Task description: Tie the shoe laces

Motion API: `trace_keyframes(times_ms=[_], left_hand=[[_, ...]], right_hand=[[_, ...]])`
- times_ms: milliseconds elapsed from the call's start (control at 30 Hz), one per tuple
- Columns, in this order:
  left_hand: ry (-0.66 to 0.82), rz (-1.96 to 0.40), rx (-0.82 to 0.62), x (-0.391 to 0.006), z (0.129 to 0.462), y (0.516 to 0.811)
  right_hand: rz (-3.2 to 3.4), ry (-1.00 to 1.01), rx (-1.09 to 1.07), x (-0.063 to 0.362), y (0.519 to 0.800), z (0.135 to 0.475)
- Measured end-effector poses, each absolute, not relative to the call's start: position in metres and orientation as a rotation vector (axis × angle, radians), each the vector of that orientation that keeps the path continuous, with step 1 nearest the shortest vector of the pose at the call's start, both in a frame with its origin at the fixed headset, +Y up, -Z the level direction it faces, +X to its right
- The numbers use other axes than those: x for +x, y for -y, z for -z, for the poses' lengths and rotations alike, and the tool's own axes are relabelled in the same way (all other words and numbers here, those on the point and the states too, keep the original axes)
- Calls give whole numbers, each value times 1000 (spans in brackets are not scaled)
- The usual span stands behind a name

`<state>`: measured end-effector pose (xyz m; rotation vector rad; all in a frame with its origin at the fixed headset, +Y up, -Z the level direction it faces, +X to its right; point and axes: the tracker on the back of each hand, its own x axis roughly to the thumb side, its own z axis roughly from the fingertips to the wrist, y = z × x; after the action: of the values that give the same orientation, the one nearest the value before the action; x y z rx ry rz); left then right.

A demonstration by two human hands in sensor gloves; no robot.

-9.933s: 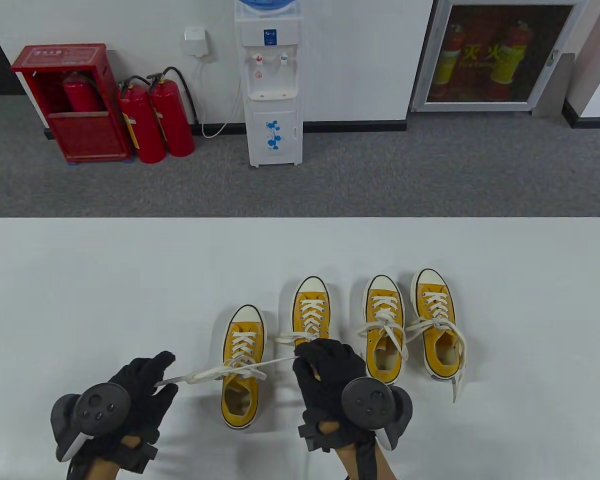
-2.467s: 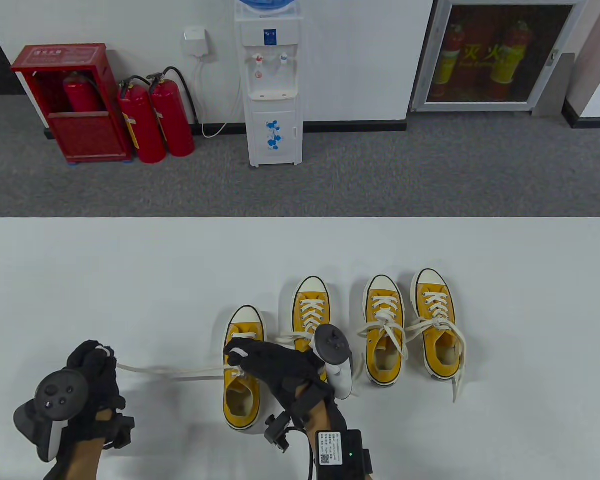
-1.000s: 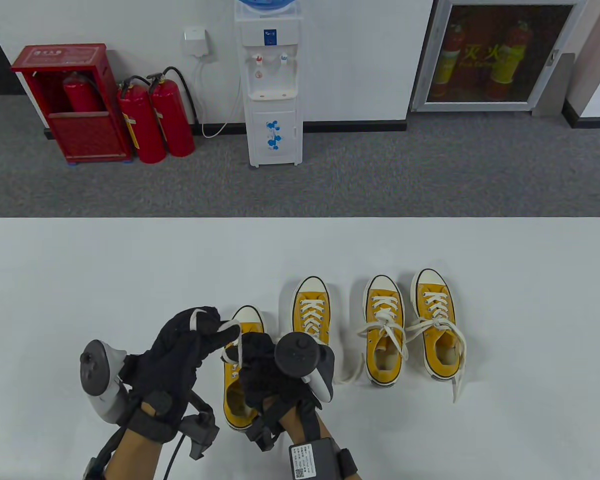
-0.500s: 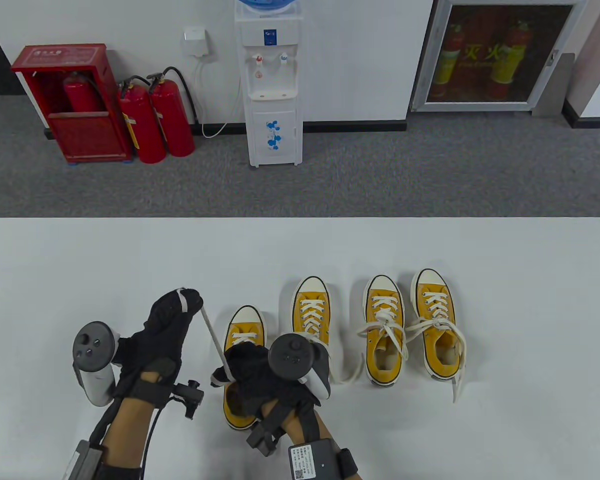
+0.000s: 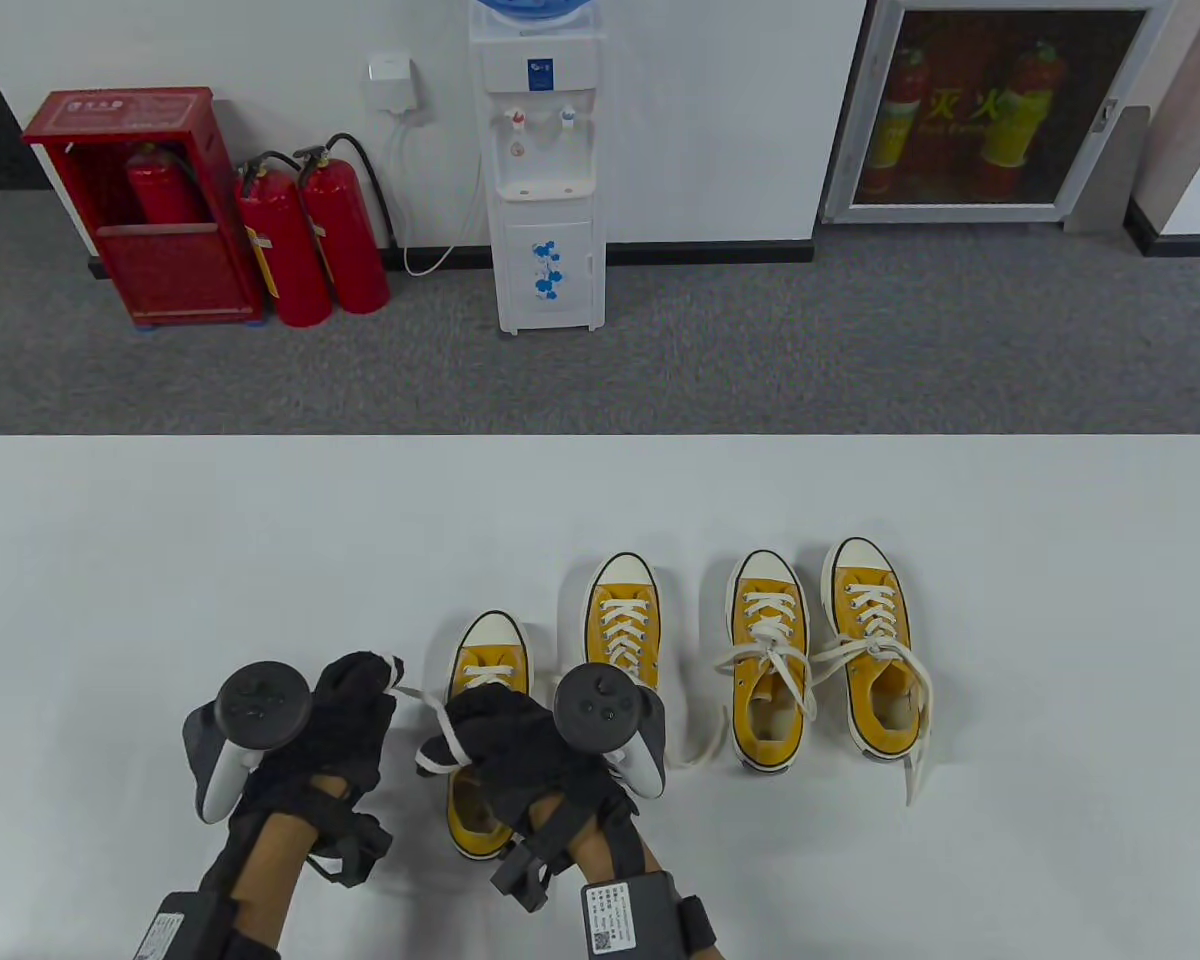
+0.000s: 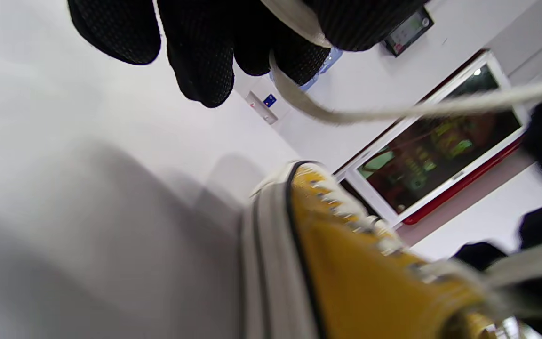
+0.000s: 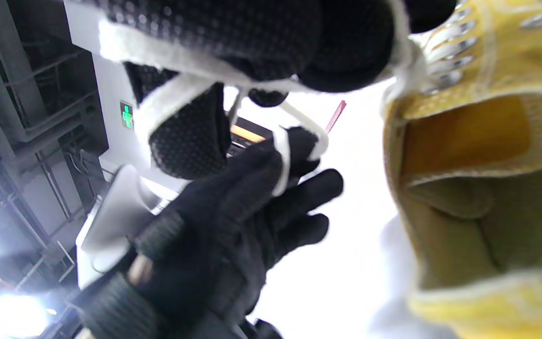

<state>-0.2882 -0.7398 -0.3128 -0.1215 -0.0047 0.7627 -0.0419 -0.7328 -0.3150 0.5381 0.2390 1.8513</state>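
Four yellow canvas shoes with white laces stand in a row on the white table [image 5: 160, 560]. My right hand [image 5: 490, 725] rests over the tongue of the leftmost shoe [image 5: 490, 648] and holds its white lace [image 5: 438, 738], which is looped around my fingers [image 7: 233, 42]. My left hand [image 5: 365, 685] is just left of that shoe and pinches the other part of the same lace [image 5: 393, 664]. In the left wrist view the lace [image 6: 308, 106] runs from my fingers [image 6: 205, 61] past the shoe [image 6: 346, 263]. The knot area is hidden under my right hand.
The second shoe [image 5: 621, 612] stands close on the right of my right hand, its loose lace end [image 5: 700, 748] lying on the table. Two more shoes [image 5: 768, 640] [image 5: 875, 640] with loosely tied laces stand further right. The table's far edge [image 5: 600, 437] lies well beyond them.
My left hand, which had pulled the lace taut up and to the left, has come back down and closer to the shoe; the lace now hangs short and slack. My right hand stayed on the shoe.
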Motion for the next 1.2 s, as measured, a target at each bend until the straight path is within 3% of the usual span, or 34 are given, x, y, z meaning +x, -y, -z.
trace_keyframes(times_ms=[233,533,833,1200], left_hand=[[51,-612,-190,-276,305,756],[109,-466,-172,-269,293,759],[96,-505,-142,-271,292,763],[95,-572,-135,-273,292,765]], right_hand=[[-1735,-255,477,-37,738,317],[-1690,-219,433,-32,742,319],[-1682,-173,404,-27,743,319],[-1888,30,342,-22,737,314]])
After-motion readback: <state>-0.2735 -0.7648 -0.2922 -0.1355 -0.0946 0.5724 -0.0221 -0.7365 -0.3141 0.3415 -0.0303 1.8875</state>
